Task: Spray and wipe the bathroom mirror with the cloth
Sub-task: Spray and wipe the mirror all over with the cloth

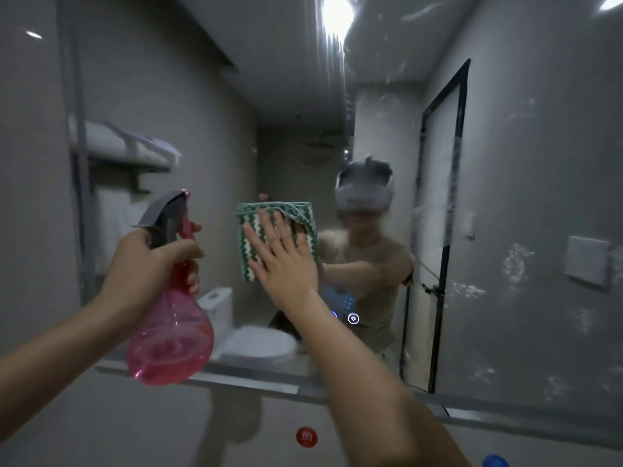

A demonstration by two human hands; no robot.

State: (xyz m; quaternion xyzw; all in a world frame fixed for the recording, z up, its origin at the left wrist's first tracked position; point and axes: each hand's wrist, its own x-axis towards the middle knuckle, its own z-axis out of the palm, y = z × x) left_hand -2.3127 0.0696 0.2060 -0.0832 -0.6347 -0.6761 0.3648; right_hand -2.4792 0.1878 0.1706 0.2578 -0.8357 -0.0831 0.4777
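The bathroom mirror (505, 197) fills most of the head view, with spray droplets and streaks on its right and upper parts. My right hand (283, 261) lies flat with fingers spread, pressing a green-and-white striped cloth (303, 227) against the glass near the middle. My left hand (151, 264) grips the neck of a pink spray bottle (172, 335) with a grey trigger head, held upright to the left of the cloth, nozzle toward the mirror.
The mirror's lower frame edge (263, 382) runs across the bottom. A red round sticker (306, 436) sits on the wall below it, and a blue cap (495, 461) shows at the bottom right. A lit touch button (353, 318) glows on the glass. Reflections show a toilet, towel shelf and black-framed door.
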